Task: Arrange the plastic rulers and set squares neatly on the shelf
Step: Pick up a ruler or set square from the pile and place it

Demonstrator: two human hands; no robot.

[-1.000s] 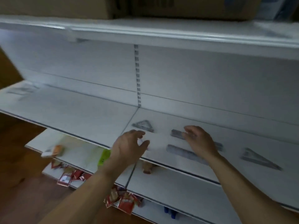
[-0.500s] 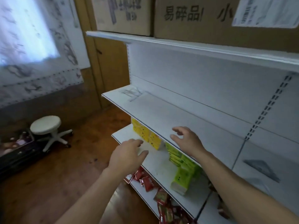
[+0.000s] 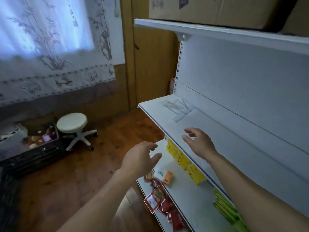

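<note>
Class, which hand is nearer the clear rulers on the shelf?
Right. The right hand hovers over the shelf, short of the clear rulers; the left hand hangs lower, off it.

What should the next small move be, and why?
Probably reach the right hand forward to the rulers at the far end of the shelf: it and the left hand are open and empty, and that clear pile lies jumbled.

Shelf [image 3: 167, 118]: white. Rulers and set squares [image 3: 178, 107]: clear, greyish. Packs [image 3: 180, 158]: yellow. Cartons [image 3: 225, 210]: green. Sachets [image 3: 157, 198]: red. Stool [image 3: 71, 122]: white. Curtain [image 3: 50, 39]: white, bamboo print. Floor [image 3: 66, 181]: brown wood grain.
</note>
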